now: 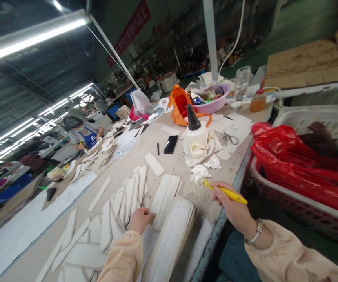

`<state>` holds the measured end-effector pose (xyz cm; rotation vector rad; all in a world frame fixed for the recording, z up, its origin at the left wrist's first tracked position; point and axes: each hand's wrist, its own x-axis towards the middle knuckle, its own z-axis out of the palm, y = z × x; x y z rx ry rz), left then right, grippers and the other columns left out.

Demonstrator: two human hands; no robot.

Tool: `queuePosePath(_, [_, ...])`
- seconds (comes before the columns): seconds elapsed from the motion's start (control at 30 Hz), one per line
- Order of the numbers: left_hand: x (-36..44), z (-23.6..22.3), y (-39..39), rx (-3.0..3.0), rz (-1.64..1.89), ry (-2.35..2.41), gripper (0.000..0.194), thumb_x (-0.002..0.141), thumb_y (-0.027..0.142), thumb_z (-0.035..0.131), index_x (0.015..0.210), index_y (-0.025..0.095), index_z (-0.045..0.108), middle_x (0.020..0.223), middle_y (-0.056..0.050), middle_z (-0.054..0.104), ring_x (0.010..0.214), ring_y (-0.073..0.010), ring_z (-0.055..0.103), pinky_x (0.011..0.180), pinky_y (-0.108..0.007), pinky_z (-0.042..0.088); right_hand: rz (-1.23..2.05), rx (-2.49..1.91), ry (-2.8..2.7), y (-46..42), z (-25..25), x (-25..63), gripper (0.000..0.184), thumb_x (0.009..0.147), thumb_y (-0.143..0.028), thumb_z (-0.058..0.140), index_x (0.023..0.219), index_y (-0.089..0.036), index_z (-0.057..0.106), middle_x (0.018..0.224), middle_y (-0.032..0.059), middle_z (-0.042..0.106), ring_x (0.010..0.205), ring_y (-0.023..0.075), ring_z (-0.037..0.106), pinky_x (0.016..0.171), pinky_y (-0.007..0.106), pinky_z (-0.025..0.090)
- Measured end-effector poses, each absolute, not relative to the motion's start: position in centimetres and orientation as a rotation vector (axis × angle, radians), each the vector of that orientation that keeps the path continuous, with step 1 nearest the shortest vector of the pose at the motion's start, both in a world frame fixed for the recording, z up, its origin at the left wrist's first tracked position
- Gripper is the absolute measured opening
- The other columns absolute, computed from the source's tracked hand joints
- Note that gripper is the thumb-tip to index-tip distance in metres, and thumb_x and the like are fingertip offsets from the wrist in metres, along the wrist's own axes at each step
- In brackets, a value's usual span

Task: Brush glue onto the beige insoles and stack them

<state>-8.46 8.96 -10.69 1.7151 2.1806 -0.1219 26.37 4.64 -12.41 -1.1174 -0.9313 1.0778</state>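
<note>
My right hand [230, 203] grips the yellow handle of a small brush [228, 192]. The bristle end of the brush points at a crumpled white, wet-looking lump [200, 171] on the table. My left hand [141, 220] is curled at the edge of a stack of pale strips [164, 196], its fingertips partly hidden, so what it holds cannot be made out. Nearer to me lies a thicker stack of long rounded strips [171, 235], its top one shiny. Many loose strips [107, 223] overlap left of my left hand.
A white bottle with a black nozzle [197, 137], a phone [170, 144], scissors [229, 138] and an orange bag [178, 103] stand or lie farther back. A purple basin [211, 105] holds odds and ends. Right of the table, red plastic [298, 164] fills a basket [275, 188]. A co-worker [83, 133] sits far left.
</note>
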Motion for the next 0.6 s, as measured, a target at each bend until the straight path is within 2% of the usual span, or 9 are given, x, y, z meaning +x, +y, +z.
queuePosePath(0.1, [-8.3,-10.8,8.7,1.741,-0.071,2.216,0.022,0.070,0.040,0.064,0.063,0.020,0.059,0.060,0.001,0.060,0.065,-0.0179,0.058,0.060,-0.027,0.034,1.059,-1.123,-0.969,4.5,-12.7,26.6,0.025,0.090,-0.045,0.052,0.098,-0.022,0.060,0.068,-0.0008,0.057,0.057,0.0135,0.052,0.052,0.026,0.043])
queuePosePath(0.27, [-8.2,-9.7,8.4,1.805,0.123,2.178,0.025,0.079,0.037,0.051,0.060,0.021,0.052,0.054,0.004,0.049,0.060,-0.0151,0.052,0.059,-0.026,0.034,0.989,-1.113,-0.999,4.5,-13.4,26.6,0.023,0.090,-0.042,0.054,0.099,-0.021,0.061,0.069,0.0005,0.060,0.059,0.0147,0.055,0.053,0.028,0.046])
queuePosePath(0.37, [-7.9,-6.8,7.6,1.854,0.313,2.098,0.023,0.084,0.038,0.043,0.072,0.021,0.054,0.062,0.004,0.052,0.065,-0.0149,0.052,0.063,-0.026,0.038,0.924,-1.061,-1.023,4.5,-13.8,26.4,0.023,0.091,-0.038,0.055,0.106,-0.022,0.061,0.080,0.0030,0.065,0.063,0.0144,0.058,0.055,0.028,0.048])
queuePosePath(0.47, [-7.2,-2.9,5.5,1.862,0.483,2.019,0.026,0.085,0.044,0.043,0.081,0.022,0.056,0.073,0.002,0.057,0.072,-0.0150,0.053,0.067,-0.025,0.041,0.892,-1.005,-1.042,4.6,-13.8,26.1,0.022,0.091,-0.037,0.054,0.105,-0.022,0.061,0.096,0.0060,0.067,0.070,0.0145,0.061,0.061,0.029,0.051])
queuePosePath(0.6, [-6.1,0.5,1.2,1.800,0.585,1.956,0.028,0.083,0.047,0.049,0.081,0.021,0.059,0.070,0.003,0.055,0.068,-0.0137,0.051,0.061,-0.024,0.039,1.098,-0.912,-0.981,4.7,-12.5,25.3,0.025,0.087,-0.045,0.058,0.098,-0.023,0.053,0.114,0.0094,0.064,0.094,0.0215,0.066,0.078,0.039,0.055])
